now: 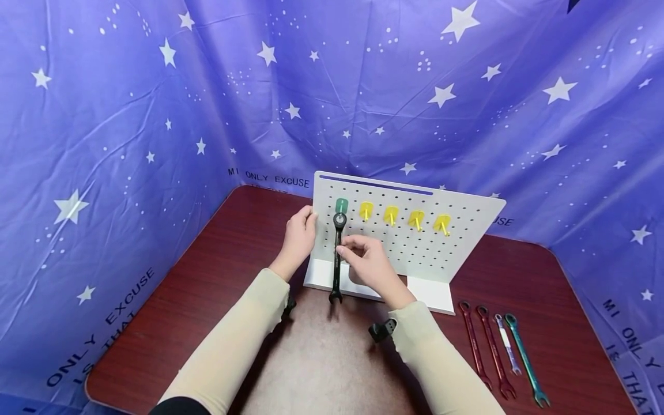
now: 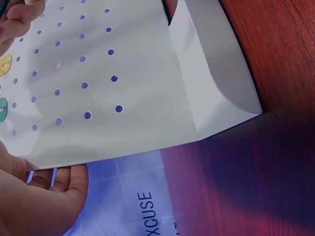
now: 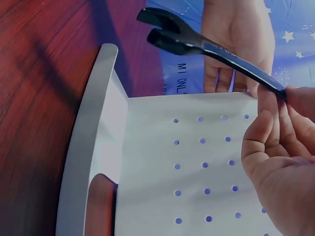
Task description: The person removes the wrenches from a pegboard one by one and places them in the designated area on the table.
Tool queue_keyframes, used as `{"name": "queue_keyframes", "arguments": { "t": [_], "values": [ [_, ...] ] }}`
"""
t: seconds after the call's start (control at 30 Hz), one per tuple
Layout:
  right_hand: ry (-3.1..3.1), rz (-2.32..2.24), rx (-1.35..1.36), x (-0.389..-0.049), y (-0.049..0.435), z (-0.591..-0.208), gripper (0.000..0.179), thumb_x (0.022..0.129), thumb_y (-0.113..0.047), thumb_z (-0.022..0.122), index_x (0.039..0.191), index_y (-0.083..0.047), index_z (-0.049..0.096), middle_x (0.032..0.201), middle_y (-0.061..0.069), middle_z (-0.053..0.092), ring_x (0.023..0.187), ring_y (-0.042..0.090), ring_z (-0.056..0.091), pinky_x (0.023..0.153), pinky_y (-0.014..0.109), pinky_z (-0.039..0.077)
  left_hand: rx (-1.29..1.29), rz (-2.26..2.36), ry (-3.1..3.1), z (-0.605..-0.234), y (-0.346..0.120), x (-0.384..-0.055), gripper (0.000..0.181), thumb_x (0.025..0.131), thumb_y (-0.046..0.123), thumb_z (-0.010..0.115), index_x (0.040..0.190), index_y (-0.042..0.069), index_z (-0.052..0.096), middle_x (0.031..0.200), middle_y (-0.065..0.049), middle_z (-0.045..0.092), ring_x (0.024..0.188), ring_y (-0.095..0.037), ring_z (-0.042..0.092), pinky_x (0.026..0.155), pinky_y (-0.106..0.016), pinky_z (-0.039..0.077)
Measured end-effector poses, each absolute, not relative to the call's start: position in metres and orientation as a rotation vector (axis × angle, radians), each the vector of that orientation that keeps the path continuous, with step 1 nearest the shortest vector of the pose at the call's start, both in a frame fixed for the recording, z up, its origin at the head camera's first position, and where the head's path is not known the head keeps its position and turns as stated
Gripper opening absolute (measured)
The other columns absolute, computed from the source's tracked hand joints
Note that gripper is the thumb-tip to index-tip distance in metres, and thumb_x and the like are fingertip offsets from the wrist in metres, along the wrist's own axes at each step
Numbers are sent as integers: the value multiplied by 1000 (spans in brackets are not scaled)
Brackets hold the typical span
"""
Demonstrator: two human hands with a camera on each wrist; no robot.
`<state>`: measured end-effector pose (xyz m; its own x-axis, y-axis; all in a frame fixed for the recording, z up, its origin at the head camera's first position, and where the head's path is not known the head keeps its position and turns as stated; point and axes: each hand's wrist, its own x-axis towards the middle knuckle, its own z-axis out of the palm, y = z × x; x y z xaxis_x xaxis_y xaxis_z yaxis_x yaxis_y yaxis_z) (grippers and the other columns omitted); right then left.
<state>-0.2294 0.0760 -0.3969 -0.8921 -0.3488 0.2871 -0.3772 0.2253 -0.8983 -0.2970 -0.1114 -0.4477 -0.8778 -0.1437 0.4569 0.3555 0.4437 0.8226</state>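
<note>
A black combination wrench (image 1: pixel 336 271) hangs upright in front of the white pegboard (image 1: pixel 384 245), its ring end overlapping the green hook (image 1: pixel 341 205) at the board's left. My right hand (image 1: pixel 370 265) pinches the wrench's shaft between thumb and fingers. In the right wrist view the wrench's open-jaw end (image 3: pixel 172 37) points away from that hand. My left hand (image 1: pixel 300 236) holds the pegboard's left edge; in the left wrist view its fingers (image 2: pixel 61 179) go behind that edge.
Several yellow hooks (image 1: pixel 391 216) sit in a row right of the green one. On the table (image 1: pixel 207 265) to the right lie two red wrenches (image 1: pixel 496 351), a small silver wrench (image 1: pixel 508 346) and a green wrench (image 1: pixel 526 360). A starry purple curtain (image 1: pixel 332 86) surrounds the table.
</note>
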Motion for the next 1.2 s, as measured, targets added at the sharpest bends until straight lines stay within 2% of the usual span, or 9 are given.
{"name": "queue_keyframes", "arguments": {
  "t": [0.2, 0.43, 0.8, 1.1, 1.2],
  "values": [
    [-2437, 1824, 705, -228, 77, -390, 11, 95, 4, 67, 100, 13, 70, 81, 24, 67, 65, 16, 56, 62, 22, 45, -184, -1428, -2223, -445, -111, -299, 14, 104, 5, 54, 95, 1, 63, 65, -4, 43, 65, -23, 46, 63, -36, 40],
    [-2448, 1920, 652, -228, 79, -391, 13, 95, 4, 67, 102, 14, 70, 85, 20, 70, 70, 15, 60, 66, 24, 50, -174, -1428, -2238, -446, -111, -297, 13, 104, 5, 54, 94, 2, 63, 65, -4, 43, 65, -23, 47, 63, -36, 40],
    [-2422, 2046, 587, -245, 87, -419, 19, 97, -5, 69, 107, 10, 71, 90, 10, 73, 76, 17, 67, 74, 32, 57, -187, -1435, -2238, -449, -109, -296, 14, 104, 6, 54, 96, 1, 64, 65, -4, 43, 66, -23, 47, 63, -36, 41],
    [-2384, 2012, 708, -240, 90, -416, 16, 95, -8, 73, 102, 6, 73, 88, 13, 73, 75, 23, 67, 73, 35, 58, -157, -1435, -2251, -448, -109, -295, 14, 104, 6, 54, 96, 2, 64, 65, -4, 43, 65, -23, 47, 62, -36, 40],
    [-2388, 1989, 718, -239, 92, -417, 16, 95, -7, 72, 103, 7, 73, 90, 14, 73, 77, 28, 69, 75, 41, 58, -150, -1435, -2250, -447, -110, -295, 14, 104, 6, 54, 95, 2, 63, 65, -4, 42, 65, -23, 46, 62, -36, 40]
  ]
}}
